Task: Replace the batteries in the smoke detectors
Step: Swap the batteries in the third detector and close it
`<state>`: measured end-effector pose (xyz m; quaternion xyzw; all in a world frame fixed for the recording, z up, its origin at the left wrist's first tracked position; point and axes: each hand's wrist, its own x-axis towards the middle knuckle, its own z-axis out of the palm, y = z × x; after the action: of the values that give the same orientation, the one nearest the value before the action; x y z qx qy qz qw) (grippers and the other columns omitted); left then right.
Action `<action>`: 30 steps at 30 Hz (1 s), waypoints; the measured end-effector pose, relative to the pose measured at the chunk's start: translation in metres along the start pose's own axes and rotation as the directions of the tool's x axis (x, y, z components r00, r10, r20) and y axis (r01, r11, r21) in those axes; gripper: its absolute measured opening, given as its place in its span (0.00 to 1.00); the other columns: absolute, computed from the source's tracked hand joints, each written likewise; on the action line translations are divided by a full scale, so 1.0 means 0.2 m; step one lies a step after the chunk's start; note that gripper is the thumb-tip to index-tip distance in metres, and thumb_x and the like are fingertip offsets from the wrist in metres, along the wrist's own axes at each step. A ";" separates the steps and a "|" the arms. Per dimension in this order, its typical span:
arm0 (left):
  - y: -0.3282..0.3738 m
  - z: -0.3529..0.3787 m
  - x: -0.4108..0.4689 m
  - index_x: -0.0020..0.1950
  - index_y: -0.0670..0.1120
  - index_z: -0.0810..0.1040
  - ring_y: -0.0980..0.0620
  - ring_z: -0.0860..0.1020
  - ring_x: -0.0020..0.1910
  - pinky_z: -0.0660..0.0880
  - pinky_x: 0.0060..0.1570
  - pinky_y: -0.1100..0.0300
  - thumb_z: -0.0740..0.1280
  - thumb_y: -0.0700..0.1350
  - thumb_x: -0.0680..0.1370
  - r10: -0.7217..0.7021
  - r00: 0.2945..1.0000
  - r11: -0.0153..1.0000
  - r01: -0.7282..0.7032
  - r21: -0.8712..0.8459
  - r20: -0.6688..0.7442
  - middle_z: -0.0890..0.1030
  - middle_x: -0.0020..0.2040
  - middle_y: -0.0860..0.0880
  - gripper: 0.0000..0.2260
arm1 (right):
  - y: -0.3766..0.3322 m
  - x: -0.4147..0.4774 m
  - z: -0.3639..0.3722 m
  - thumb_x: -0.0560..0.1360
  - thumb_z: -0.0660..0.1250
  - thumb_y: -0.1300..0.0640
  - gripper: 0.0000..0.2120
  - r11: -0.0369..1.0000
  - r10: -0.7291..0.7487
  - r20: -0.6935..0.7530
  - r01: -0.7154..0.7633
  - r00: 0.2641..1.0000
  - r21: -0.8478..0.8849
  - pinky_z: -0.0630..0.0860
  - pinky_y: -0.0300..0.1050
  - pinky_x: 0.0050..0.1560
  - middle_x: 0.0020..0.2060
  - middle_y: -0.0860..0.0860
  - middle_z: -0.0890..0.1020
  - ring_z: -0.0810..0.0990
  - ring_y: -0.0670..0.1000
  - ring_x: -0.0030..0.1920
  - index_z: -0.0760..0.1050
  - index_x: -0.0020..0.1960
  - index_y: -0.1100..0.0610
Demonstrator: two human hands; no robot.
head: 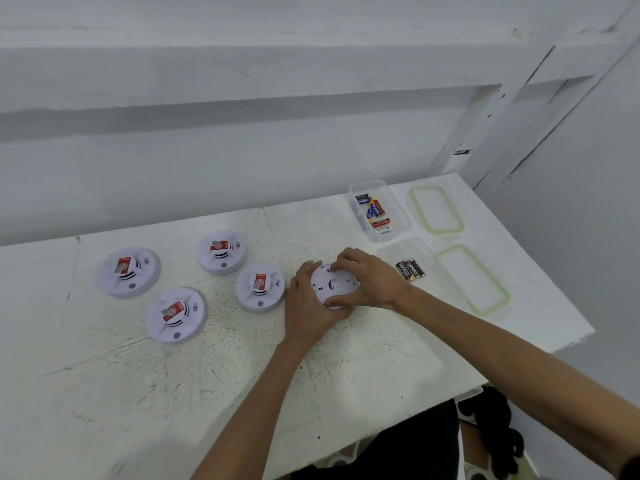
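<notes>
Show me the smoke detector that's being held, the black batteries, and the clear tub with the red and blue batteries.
Held smoke detector [335, 285]: head view, middle of its upturned white back.
Black batteries [410, 269]: head view, middle of the bundle.
Clear tub [399, 216]: head view, bare right wall.

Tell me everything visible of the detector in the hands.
The held smoke detector is a round white plastic-looking disc, back side up, showing slots and small dark marks. It sits low over the white table. The left hand cups its left edge; the right hand pinches it, fingers on the far rim, thumb on the near rim.
</notes>
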<state>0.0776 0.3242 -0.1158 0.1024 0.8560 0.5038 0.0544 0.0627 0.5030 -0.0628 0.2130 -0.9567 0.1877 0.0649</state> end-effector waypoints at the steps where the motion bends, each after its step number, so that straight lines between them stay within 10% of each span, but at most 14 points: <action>1: 0.00 0.00 0.00 0.78 0.48 0.62 0.52 0.70 0.70 0.67 0.70 0.56 0.74 0.67 0.61 0.003 1.000 1.000 -0.003 0.000 0.022 0.68 0.71 0.59 0.51 | 0.00 0.00 0.01 0.63 0.76 0.33 0.33 1.000 -0.006 -0.027 0.006 1.000 -0.019 0.76 0.44 0.40 0.50 0.50 0.78 0.75 0.50 0.47 0.80 0.56 0.57; 14: 0.00 -0.01 0.00 0.77 0.47 0.65 0.58 0.68 0.61 0.70 0.56 0.61 0.75 0.66 0.56 0.000 1.000 1.000 0.000 0.030 0.017 0.74 0.66 0.51 0.53 | -0.03 -0.05 0.10 0.67 0.64 0.28 0.36 0.979 0.085 -0.072 -0.096 0.994 -0.178 0.78 0.48 0.40 0.46 0.53 0.77 0.73 0.52 0.46 0.76 0.52 0.61; 30: -0.03 0.00 0.01 0.80 0.50 0.63 0.52 0.65 0.74 0.63 0.72 0.55 0.70 0.72 0.60 -0.007 0.996 0.997 -0.001 0.082 0.090 0.67 0.77 0.54 0.53 | -0.06 -0.04 0.00 0.67 0.66 0.29 0.33 0.969 0.064 0.027 -0.056 0.998 -0.241 0.71 0.42 0.36 0.45 0.51 0.77 0.73 0.51 0.46 0.76 0.51 0.59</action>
<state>0.0742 0.3211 -0.1210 0.1258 0.8729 0.4629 0.0893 0.0748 0.4962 -0.0612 0.1777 -0.9793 0.0689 0.0680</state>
